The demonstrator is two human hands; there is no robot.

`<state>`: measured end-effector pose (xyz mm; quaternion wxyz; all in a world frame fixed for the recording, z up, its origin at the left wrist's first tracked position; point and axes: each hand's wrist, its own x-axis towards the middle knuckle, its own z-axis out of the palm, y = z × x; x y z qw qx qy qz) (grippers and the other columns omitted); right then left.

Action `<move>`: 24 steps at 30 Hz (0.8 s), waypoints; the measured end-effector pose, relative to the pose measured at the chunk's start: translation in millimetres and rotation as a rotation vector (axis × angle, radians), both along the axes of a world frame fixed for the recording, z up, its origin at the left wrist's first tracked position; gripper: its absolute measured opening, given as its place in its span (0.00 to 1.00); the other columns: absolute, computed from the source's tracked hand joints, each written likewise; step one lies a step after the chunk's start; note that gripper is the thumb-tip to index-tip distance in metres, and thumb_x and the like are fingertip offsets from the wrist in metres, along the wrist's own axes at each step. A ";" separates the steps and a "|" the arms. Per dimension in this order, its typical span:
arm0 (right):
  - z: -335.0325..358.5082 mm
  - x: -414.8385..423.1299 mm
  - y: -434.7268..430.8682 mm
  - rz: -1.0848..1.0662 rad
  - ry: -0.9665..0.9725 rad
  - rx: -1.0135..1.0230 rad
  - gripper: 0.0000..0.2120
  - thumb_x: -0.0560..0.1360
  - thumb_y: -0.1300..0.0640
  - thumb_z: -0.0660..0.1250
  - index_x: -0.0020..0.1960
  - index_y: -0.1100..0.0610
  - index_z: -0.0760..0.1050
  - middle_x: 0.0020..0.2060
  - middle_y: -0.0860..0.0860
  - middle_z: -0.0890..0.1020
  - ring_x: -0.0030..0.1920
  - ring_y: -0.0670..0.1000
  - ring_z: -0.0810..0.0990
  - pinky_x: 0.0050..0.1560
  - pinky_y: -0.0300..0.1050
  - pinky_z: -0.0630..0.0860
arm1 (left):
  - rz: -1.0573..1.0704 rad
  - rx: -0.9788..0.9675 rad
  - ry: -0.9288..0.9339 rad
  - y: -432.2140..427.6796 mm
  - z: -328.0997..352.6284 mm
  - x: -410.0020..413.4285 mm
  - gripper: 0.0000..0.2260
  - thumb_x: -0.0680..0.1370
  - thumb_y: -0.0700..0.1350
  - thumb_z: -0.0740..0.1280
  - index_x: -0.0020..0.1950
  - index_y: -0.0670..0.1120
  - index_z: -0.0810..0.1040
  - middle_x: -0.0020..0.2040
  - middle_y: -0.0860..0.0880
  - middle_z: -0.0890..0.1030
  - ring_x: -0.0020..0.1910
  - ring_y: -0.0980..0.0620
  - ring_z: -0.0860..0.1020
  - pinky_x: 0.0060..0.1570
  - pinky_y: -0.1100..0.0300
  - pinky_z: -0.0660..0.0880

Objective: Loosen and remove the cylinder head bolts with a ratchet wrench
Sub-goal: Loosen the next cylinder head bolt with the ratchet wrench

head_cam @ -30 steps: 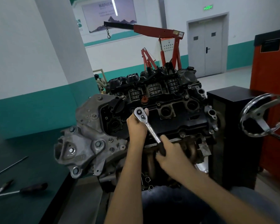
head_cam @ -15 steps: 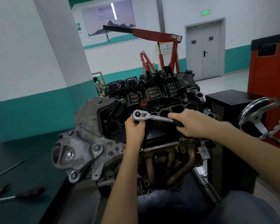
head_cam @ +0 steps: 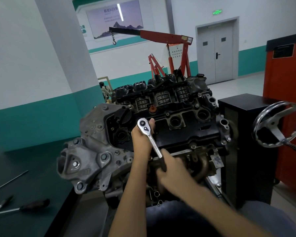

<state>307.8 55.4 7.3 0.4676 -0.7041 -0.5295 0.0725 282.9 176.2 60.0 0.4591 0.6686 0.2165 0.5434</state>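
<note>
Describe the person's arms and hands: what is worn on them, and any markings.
The left hand and right hand are bare, with no gloves. The left forearm and right forearm are uncovered as far as the frame shows, with no sleeve, watch or bracelet in view. No rings or markings show, though the right hand is blurred.

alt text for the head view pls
A left hand holds the head of a ratchet wrench on top of an engine while the right hand grips its black handle. A screwdriver lies on the dark bench at left.

Head-worn — looking down, near engine [head_cam: 186, 134].
</note>
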 end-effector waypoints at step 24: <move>11.7 26.1 -9.6 -0.008 -0.139 -0.057 0.13 0.70 0.64 0.63 0.51 0.51 0.69 0.31 0.48 0.70 0.30 0.48 0.70 0.31 0.35 0.67 | -0.055 0.015 0.095 8.8 -2.1 -2.2 0.19 0.78 0.46 0.69 0.29 0.51 0.66 0.27 0.54 0.68 0.29 0.57 0.66 0.33 0.65 0.65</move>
